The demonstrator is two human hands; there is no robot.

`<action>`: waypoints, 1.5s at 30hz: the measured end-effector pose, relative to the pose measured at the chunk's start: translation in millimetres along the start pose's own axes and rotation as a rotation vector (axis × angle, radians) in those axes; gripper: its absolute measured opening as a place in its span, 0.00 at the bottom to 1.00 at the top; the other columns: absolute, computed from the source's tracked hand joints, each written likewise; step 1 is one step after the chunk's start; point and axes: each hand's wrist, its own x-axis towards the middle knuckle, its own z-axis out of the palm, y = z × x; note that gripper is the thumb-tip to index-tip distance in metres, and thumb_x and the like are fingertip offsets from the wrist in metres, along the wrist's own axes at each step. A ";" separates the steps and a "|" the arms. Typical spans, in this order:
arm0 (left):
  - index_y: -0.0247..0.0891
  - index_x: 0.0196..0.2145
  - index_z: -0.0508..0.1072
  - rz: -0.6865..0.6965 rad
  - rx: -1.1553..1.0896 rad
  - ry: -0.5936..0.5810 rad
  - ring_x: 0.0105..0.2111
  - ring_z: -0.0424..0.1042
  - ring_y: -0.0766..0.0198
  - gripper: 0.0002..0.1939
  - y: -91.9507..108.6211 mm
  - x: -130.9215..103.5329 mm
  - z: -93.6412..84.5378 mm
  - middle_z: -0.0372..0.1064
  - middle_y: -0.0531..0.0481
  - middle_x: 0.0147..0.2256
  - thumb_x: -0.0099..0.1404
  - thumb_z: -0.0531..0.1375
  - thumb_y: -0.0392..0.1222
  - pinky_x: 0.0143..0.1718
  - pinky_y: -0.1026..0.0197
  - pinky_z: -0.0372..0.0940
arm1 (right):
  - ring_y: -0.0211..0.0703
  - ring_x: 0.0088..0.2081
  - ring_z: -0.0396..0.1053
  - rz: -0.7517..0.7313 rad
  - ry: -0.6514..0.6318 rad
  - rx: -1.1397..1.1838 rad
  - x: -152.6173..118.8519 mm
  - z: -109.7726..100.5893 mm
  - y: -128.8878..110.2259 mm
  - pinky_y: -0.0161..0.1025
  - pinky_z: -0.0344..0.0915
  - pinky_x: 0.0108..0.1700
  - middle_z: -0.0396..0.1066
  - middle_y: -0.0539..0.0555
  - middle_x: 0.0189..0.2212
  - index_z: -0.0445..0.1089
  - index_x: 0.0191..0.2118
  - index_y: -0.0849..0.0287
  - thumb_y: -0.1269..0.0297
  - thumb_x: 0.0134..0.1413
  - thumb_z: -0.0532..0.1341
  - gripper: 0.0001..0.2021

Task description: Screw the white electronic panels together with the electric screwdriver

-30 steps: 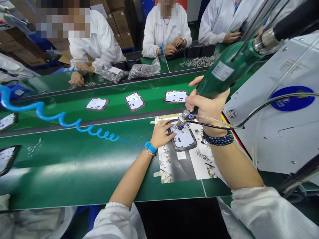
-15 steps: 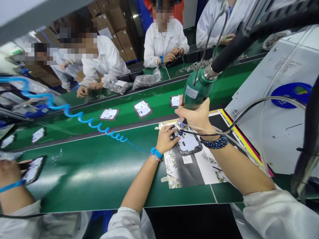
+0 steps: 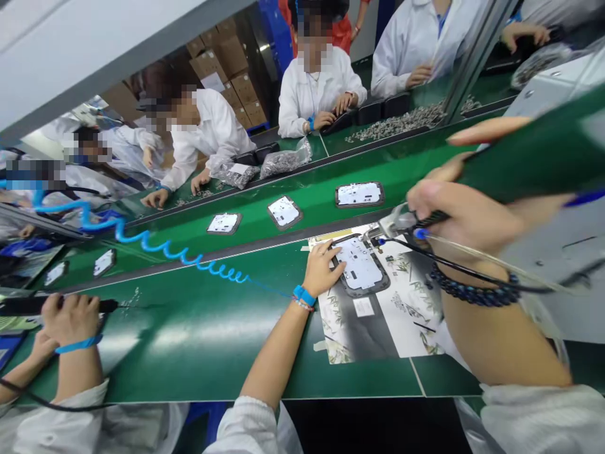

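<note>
My right hand (image 3: 466, 202) is wrapped round a green powered screwdriver (image 3: 539, 161), blurred and tilted to the right. Its metal nose (image 3: 394, 222), fitted with thin hoses, points left at the top right edge of a flat panel (image 3: 362, 268), white with a dark frame. I cannot tell whether the nose touches it. The fingers of my left hand (image 3: 322, 268) are spread over the panel's left edge, thumb on its white face. Under the panel lies a printed sheet (image 3: 406, 334), taped to the green bench.
Similar panels (image 3: 283, 212) lie on the green conveyor (image 3: 189, 239) beyond. A coiled blue hose (image 3: 170, 252) hangs at left. A co-worker's hand (image 3: 73, 325) holds a dark tool at far left. A white machine (image 3: 562, 252) stands right. Co-workers sit opposite, near bags of small parts (image 3: 286, 157).
The screwdriver has swung from nearly upright to tilted right, and my right hand has moved right with it. My left hand stays on the panel. The nearby co-worker's hands now hold a dark tool.
</note>
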 end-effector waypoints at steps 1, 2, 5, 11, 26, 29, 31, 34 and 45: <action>0.40 0.55 0.75 0.003 -0.004 -0.001 0.61 0.61 0.50 0.21 -0.3 0.2 -0.2 0.63 0.43 0.64 0.66 0.63 0.48 0.65 0.45 0.57 | 0.36 0.18 0.62 -0.025 -0.007 0.022 2.7 5.1 9.1 0.39 0.56 0.21 0.64 0.48 0.18 0.72 0.29 0.57 0.76 0.37 0.67 0.10; 0.40 0.55 0.75 0.006 -0.008 0.000 0.61 0.61 0.50 0.21 -0.7 0.5 -0.2 0.63 0.43 0.64 0.66 0.63 0.48 0.65 0.45 0.57 | 0.37 0.16 0.61 -0.030 -0.021 0.039 5.0 9.3 18.0 0.39 0.54 0.20 0.64 0.48 0.16 0.72 0.29 0.58 0.77 0.36 0.66 0.10; 0.41 0.55 0.75 0.012 -0.009 0.002 0.61 0.61 0.51 0.21 -1.5 1.1 0.2 0.63 0.44 0.64 0.66 0.63 0.47 0.65 0.44 0.57 | 0.36 0.12 0.55 0.082 -0.107 0.059 8.6 15.6 39.3 0.39 0.51 0.17 0.60 0.46 0.11 0.70 0.27 0.58 0.76 0.34 0.65 0.10; 0.39 0.55 0.75 0.025 0.005 0.003 0.61 0.62 0.51 0.21 -3.1 1.8 1.9 0.64 0.43 0.63 0.66 0.62 0.48 0.64 0.44 0.57 | 0.34 0.12 0.53 0.215 -0.173 0.036 4.9 18.9 60.1 0.38 0.51 0.17 0.58 0.43 0.11 0.67 0.27 0.57 0.74 0.34 0.63 0.09; 0.40 0.55 0.75 0.022 0.004 -0.002 0.61 0.62 0.50 0.21 -2.0 1.9 0.6 0.63 0.43 0.63 0.66 0.62 0.47 0.64 0.43 0.58 | 0.31 0.13 0.54 0.256 -0.174 -0.016 -4.2 22.5 69.8 0.36 0.57 0.18 0.59 0.43 0.13 0.66 0.28 0.59 0.79 0.36 0.61 0.10; 0.39 0.55 0.75 0.027 0.004 -0.002 0.61 0.62 0.50 0.21 -1.7 1.9 0.7 0.63 0.42 0.63 0.66 0.62 0.48 0.64 0.44 0.58 | 0.31 0.14 0.54 0.244 -0.172 -0.014 -4.7 22.2 70.4 0.36 0.56 0.19 0.60 0.43 0.13 0.66 0.28 0.59 0.78 0.36 0.61 0.09; 0.39 0.55 0.75 0.027 0.004 -0.001 0.61 0.62 0.50 0.21 -1.5 1.8 0.5 0.63 0.42 0.63 0.66 0.62 0.47 0.64 0.44 0.58 | 0.31 0.14 0.53 0.242 -0.172 -0.008 -4.7 22.3 70.6 0.36 0.55 0.19 0.60 0.43 0.13 0.66 0.28 0.59 0.76 0.36 0.61 0.09; 0.38 0.55 0.75 0.025 0.003 0.000 0.61 0.62 0.50 0.21 -1.2 1.7 0.2 0.64 0.42 0.63 0.66 0.62 0.47 0.64 0.44 0.58 | 0.32 0.14 0.53 0.241 -0.179 0.003 -4.5 22.5 70.9 0.37 0.55 0.19 0.59 0.43 0.12 0.66 0.28 0.58 0.75 0.37 0.62 0.08; 0.39 0.54 0.75 0.034 0.005 0.010 0.61 0.62 0.50 0.21 -2.2 1.7 1.0 0.64 0.43 0.62 0.66 0.63 0.46 0.64 0.44 0.58 | 0.32 0.14 0.54 0.239 -0.179 0.007 -4.4 23.7 70.2 0.37 0.55 0.20 0.59 0.42 0.12 0.65 0.27 0.58 0.75 0.36 0.61 0.08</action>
